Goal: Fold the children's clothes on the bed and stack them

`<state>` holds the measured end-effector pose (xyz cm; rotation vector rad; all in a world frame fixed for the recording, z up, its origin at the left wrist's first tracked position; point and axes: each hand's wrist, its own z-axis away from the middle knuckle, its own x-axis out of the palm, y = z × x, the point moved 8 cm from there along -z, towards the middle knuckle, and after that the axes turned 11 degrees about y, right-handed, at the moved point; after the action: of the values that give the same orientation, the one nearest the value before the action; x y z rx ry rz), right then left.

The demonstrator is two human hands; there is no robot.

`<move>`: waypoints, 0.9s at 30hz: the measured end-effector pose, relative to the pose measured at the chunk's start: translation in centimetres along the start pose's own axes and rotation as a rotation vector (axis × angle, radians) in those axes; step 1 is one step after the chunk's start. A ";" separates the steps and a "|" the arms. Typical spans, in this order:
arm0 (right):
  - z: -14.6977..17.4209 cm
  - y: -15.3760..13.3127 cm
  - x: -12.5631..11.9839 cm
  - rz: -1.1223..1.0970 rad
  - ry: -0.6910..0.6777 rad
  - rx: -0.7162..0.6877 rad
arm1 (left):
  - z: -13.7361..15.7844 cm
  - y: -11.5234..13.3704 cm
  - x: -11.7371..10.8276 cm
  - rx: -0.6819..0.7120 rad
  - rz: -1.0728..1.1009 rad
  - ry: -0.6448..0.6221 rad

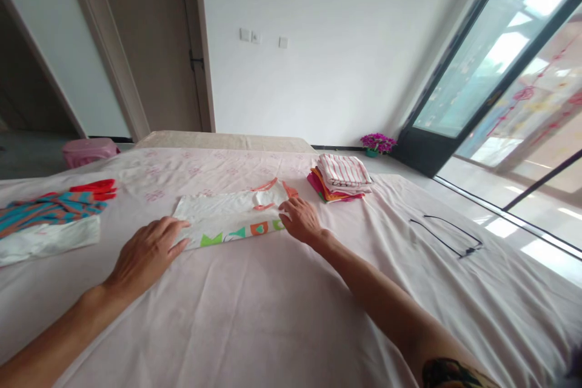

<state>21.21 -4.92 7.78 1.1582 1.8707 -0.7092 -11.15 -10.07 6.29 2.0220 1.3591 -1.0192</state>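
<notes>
A white sleeveless shirt [227, 212] lies lengthwise on the bed, folded over into a long strip. Orange trim edges its neck and arm openings, and a row of green, teal and orange printed shapes runs along its near edge. At its left end is my left hand [148, 248], palm down, fingertips on the cloth, with thumb and fingers apart. My right hand [301, 219] is at the other end, its bent fingers and thumb close together on the fabric by the orange trim. Part of that end is hidden under the fingers.
Folded clothes are stacked [341, 179] right of the shirt. Loose clothes, including a striped garment [54, 211], lie at the left. Eyeglasses [454, 239] rest on the pink sheet [254, 315]. Beyond the bed are a pink stool [88, 151] and a potted purple flower [377, 142].
</notes>
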 end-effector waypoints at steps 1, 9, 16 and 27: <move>0.6 -0.6 -0.1 -0.030 -0.039 -0.071 | 0.4 0.5 0.1 0.047 0.057 -0.029; 1.9 -0.7 1.2 0.053 -0.203 -0.223 | 1.5 -0.3 1.1 0.096 -0.007 -0.170; 2.7 0.0 -0.2 0.013 -0.136 -0.256 | 1.9 -0.1 -0.8 0.065 -0.054 -0.175; 1.8 -7.7 -2.2 -0.314 -0.060 -0.255 | -2.8 6.3 -0.1 -0.052 0.263 -0.147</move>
<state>15.40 -10.51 9.07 0.6840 2.0455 -0.6428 -4.43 -10.42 8.00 1.9814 1.0027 -0.9801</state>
